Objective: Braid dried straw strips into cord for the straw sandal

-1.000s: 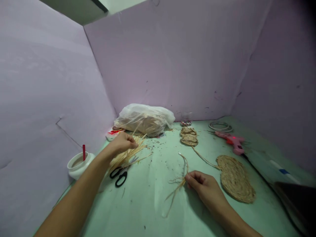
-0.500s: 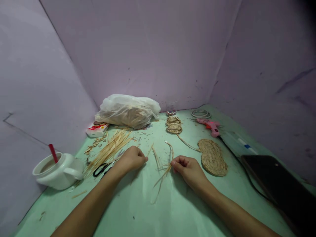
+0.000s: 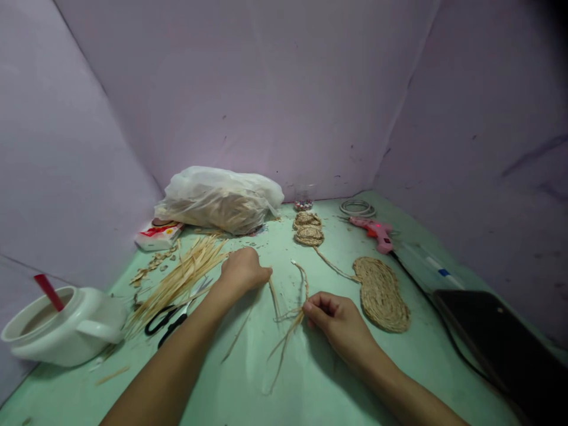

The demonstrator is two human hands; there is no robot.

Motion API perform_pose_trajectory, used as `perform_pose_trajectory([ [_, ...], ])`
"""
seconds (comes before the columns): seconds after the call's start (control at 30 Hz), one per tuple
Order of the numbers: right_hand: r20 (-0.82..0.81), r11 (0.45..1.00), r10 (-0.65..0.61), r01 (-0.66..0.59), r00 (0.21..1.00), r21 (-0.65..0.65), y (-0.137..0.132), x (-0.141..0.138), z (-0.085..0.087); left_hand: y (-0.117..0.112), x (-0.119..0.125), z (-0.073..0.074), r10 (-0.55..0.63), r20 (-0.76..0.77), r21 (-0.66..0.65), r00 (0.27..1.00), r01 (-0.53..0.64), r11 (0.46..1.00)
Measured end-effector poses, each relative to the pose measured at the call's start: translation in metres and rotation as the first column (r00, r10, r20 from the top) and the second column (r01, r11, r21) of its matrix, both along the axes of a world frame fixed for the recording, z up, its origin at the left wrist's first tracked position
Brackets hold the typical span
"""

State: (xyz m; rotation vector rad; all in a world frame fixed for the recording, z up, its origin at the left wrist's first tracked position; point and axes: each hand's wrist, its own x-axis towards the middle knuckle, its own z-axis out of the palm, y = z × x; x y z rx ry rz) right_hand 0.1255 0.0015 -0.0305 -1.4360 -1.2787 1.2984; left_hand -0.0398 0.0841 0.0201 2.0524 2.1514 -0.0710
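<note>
My left hand (image 3: 243,269) is closed on a thin straw strand (image 3: 273,291) at the middle of the green table (image 3: 310,390). My right hand (image 3: 338,319) pinches a partly braided straw cord (image 3: 302,284) whose loose ends trail toward me. The two hands are close together, with the cord between them. A pile of loose straw strips (image 3: 184,275) lies just left of my left hand, and black scissors (image 3: 166,319) rest beside my left forearm.
A plastic bag of straw (image 3: 219,198) sits at the back. Coiled straw mats (image 3: 381,293) (image 3: 308,228), a pink glue gun (image 3: 375,231), white rings (image 3: 357,207) and a dark flat object (image 3: 501,337) lie right. A white pot with a red stick (image 3: 62,325) stands left.
My left hand left the straw pile and came to the middle with a strand. The view swung left and down. My right hand kept its pinch on the cord.
</note>
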Motion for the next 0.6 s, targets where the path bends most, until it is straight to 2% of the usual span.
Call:
perform_pose_trajectory([
  [0.1, -0.025, 1.0, -0.001, 0.0, 1.0, -0.028, 0.001, 0.0, 0.002, 0.001, 0.004, -0.007, -0.006, -0.066, -0.005, 0.998, 0.006, 1.0],
  [0.23, -0.043, 0.999, 0.0, -0.001, 0.999, -0.036, 0.0, 0.001, 0.001, 0.0, 0.005, -0.014, 0.019, -0.049, 0.055, 0.999, -0.016, 0.998],
  [0.3, -0.047, 0.999, -0.003, 0.001, 0.999, -0.044, -0.001, 0.002, 0.001, -0.003, 0.004, -0.012, 0.03, 0.039, 0.06, 0.999, -0.032, 0.998],
  [0.37, -0.05, 0.998, -0.008, 0.005, 0.999, -0.055, -0.002, 0.002, 0.002, -0.012, 0.005, -0.004, 0.036, 0.268, -0.017, 0.963, -0.033, 0.999],
  [0.4, -0.056, 0.998, -0.01, 0.006, 0.998, -0.061, -0.002, 0.002, 0.003, -0.019, 0.005, 0.001, 0.056, 0.423, -0.083, 0.904, -0.023, 0.996],
  [0.47, -0.077, 0.997, -0.017, 0.011, 0.997, -0.072, -0.002, 0.001, 0.004, -0.033, 0.005, 0.01, 0.151, 0.697, -0.225, 0.701, 0.013, 0.974],
  [0.53, -0.092, 0.996, -0.025, 0.017, 0.995, -0.084, -0.002, 0.001, 0.006, -0.044, 0.002, 0.013, 0.241, 0.822, -0.303, 0.517, 0.039, 0.952],
  [0.57, -0.092, 0.996, -0.028, 0.02, 0.995, -0.09, -0.002, 0.001, 0.006, -0.047, 0.0, 0.013, 0.264, 0.842, -0.311, 0.471, 0.024, 0.95],
  [0.6, -0.091, 0.995, -0.031, 0.022, 0.995, -0.093, -0.003, 0.001, 0.006, -0.048, -0.002, 0.01, 0.275, 0.847, -0.304, 0.455, -0.011, 0.953],
])
